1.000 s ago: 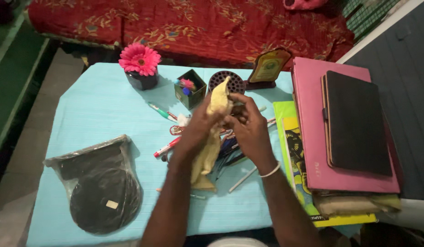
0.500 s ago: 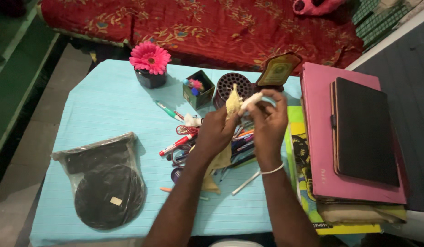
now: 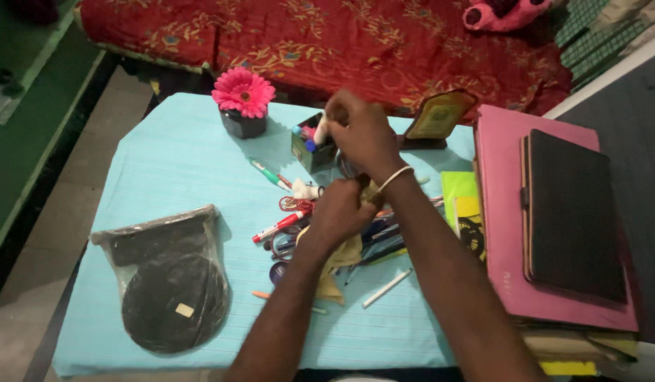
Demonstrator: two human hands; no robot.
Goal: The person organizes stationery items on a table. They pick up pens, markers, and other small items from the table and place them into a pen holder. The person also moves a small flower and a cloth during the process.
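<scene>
My right hand (image 3: 359,131), reaching to 12 o'clock, pinches a white marker (image 3: 320,131) upright over the small square holder (image 3: 313,152), tip down so it drops in. My left hand (image 3: 341,212) is pressed together around the yellow cloth (image 3: 334,272) above the pen pile (image 3: 370,237) at the surface (image 3: 172,163) centre, keeping it ready.

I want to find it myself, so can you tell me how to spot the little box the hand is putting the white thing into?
Start at the light blue table and look along its far edge, to the pink flower in its dark pot. Just right of it stands a small square green box, where the right hand holds a white pen. It is the only open-topped square thing there.
</scene>
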